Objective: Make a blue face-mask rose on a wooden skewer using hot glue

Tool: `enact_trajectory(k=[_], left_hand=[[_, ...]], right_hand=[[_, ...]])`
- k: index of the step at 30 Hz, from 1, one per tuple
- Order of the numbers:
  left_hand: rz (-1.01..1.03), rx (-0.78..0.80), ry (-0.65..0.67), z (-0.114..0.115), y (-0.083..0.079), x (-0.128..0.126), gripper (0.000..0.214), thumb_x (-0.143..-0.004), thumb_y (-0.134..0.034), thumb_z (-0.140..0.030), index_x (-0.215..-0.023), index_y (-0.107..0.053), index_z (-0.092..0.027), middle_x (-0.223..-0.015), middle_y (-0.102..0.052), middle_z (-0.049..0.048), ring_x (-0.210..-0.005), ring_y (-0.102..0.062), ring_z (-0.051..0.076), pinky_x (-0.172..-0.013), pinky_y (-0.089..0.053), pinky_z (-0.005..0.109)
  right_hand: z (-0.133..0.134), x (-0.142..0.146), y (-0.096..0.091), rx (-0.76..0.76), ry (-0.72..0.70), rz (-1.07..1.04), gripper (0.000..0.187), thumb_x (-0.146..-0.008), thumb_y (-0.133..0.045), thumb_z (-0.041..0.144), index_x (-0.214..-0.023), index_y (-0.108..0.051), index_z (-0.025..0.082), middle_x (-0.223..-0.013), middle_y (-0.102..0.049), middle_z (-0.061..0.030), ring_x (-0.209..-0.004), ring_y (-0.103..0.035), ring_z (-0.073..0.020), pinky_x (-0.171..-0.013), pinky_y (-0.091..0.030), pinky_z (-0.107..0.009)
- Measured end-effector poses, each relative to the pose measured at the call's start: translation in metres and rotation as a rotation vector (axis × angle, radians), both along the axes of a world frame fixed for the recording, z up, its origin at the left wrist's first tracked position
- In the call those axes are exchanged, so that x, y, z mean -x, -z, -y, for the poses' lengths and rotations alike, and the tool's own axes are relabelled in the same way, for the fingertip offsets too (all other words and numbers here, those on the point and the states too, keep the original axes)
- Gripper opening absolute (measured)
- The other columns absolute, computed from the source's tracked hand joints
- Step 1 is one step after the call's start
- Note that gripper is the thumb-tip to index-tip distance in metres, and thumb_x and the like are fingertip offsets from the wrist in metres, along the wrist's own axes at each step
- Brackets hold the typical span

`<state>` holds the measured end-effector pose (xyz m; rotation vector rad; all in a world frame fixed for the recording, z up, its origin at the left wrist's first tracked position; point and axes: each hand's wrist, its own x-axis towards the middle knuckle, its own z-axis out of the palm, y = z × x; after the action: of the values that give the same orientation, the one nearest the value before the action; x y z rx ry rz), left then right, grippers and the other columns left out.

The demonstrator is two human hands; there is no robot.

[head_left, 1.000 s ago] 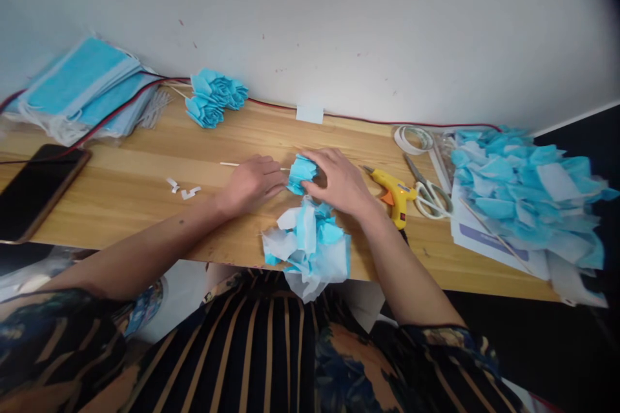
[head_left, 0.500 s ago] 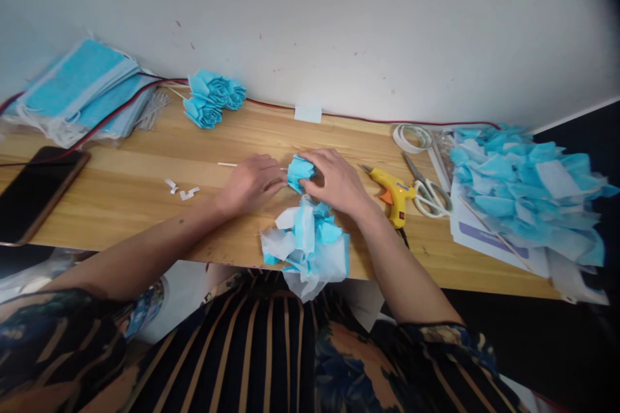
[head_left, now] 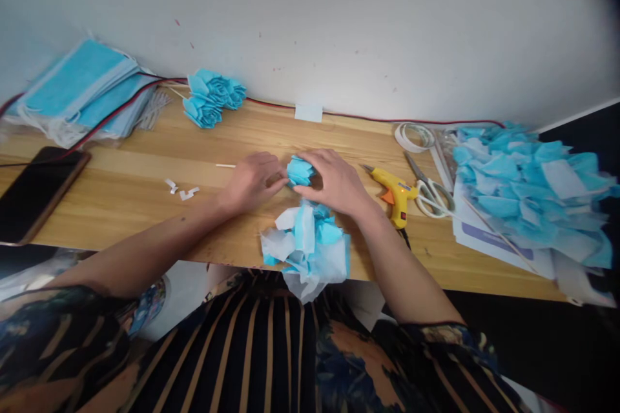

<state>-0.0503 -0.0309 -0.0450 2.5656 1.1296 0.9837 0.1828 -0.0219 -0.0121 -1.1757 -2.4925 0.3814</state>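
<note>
A small blue fabric flower (head_left: 299, 170) on a thin wooden stick (head_left: 225, 166) lies sideways between my hands, above the middle of the table. My left hand (head_left: 256, 181) is closed round the stick, whose pale end pokes out to the left. My right hand (head_left: 334, 181) curves round the flower head from the right, thumb below and fingers above; some fingertips are hidden behind it. Just under the hands, a crumpled heap of blue and white fabric pieces (head_left: 310, 239) hangs over the table's front edge.
Right of my hands lie a yellow glue gun (head_left: 394, 193), scissors (head_left: 429, 190), a roll of white tape (head_left: 414, 137) and a big pile of blue fabric pieces (head_left: 527, 187). To the left are finished blue flowers (head_left: 213, 97), face masks (head_left: 82, 87), a phone (head_left: 41, 190) and white scraps (head_left: 186, 194).
My right thumb has shifted down off the flower's front, and the flower has turned slightly. The stick's left end shows a little less. The other objects have stayed put.
</note>
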Motion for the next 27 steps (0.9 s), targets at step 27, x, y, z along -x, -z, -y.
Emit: enact_trajectory(k=[27], left_hand=[[-0.081, -0.092, 0.003, -0.019, -0.009, -0.005, 0.050, -0.089, -0.072, -0.042, -0.130, -0.062, -0.016, -0.121, -0.069, 0.0140, -0.112, -0.063, 0.032, -0.098, -0.049, 0.046]], right_hand=[[0.000, 0.006, 0.007, -0.016, 0.128, -0.007, 0.057, -0.087, -0.067, 0.035, -0.140, -0.059, 0.017, -0.131, -0.071, -0.0155, -0.123, -0.063, -0.0359, -0.102, -0.052, -0.052]])
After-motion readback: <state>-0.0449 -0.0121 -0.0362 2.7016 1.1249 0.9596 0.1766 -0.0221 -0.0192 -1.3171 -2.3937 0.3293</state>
